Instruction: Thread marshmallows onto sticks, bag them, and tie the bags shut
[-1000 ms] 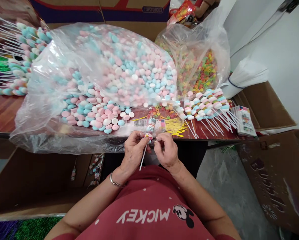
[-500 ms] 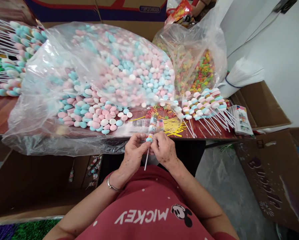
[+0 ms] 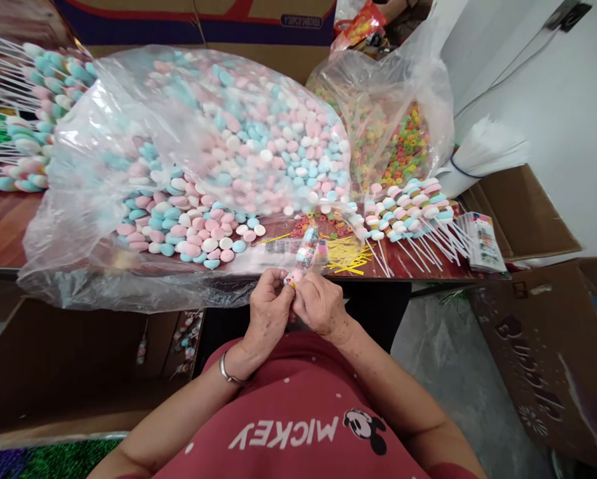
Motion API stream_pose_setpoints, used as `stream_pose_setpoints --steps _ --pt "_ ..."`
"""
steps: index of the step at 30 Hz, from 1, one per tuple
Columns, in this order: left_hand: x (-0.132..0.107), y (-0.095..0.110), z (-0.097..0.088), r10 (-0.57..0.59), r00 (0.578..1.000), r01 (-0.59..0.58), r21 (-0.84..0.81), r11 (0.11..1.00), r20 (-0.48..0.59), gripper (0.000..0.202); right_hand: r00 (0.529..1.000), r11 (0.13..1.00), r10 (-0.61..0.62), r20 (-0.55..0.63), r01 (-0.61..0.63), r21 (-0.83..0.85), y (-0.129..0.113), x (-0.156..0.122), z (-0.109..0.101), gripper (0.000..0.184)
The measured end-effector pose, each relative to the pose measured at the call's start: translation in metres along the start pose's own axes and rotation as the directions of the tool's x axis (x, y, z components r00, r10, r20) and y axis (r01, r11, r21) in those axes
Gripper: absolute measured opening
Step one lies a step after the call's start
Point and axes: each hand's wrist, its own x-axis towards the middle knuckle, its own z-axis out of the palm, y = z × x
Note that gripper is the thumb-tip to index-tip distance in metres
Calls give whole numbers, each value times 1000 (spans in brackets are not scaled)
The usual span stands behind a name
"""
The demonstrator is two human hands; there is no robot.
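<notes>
A marshmallow candy skewer (image 3: 307,251) in a printed clear wrapper points away from me, tilted a little to the right. My left hand (image 3: 269,305) is closed, with thumb and fingers pinching its lower end. My right hand (image 3: 323,303) is closed against the same end from the right, fingertips touching the left hand's. The stick is hidden by the hands. Just beyond them lie yellow twist ties (image 3: 351,255) and loose gummy rings (image 3: 323,223). Left of these is a heap of pink, blue and white marshmallows (image 3: 193,229) at the mouth of a clear bag.
Unwrapped candy skewers (image 3: 412,207) lie at the right, beside a stack of printed wrappers (image 3: 482,239). Behind stands a bag of gummy rings (image 3: 402,143). More skewers (image 3: 53,80) are piled far left. An open carton (image 3: 68,359) sits below the table's left side.
The skewer has tipped to the right at its far end. Its white stick, which showed below the hands, is now hidden. My right hand has shifted slightly left and down.
</notes>
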Motion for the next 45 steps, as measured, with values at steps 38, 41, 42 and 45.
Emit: stream_pose_setpoints --steps 38,41,42,45 --pt "-13 0 -12 46 982 -84 205 975 184 12 996 991 70 -47 -75 -108 8 13 -23 19" --pt "-12 -1 -11 62 985 -93 190 977 161 12 999 996 -3 -44 -1 -88 5 13 -19 21" --pt "-12 -1 -11 70 986 -98 181 979 151 12 998 996 -24 -51 19 -92 3 12 -17 20" --pt "-11 0 -11 73 989 -94 172 981 126 13 996 996 -38 -80 32 -78 0 11 -12 19"
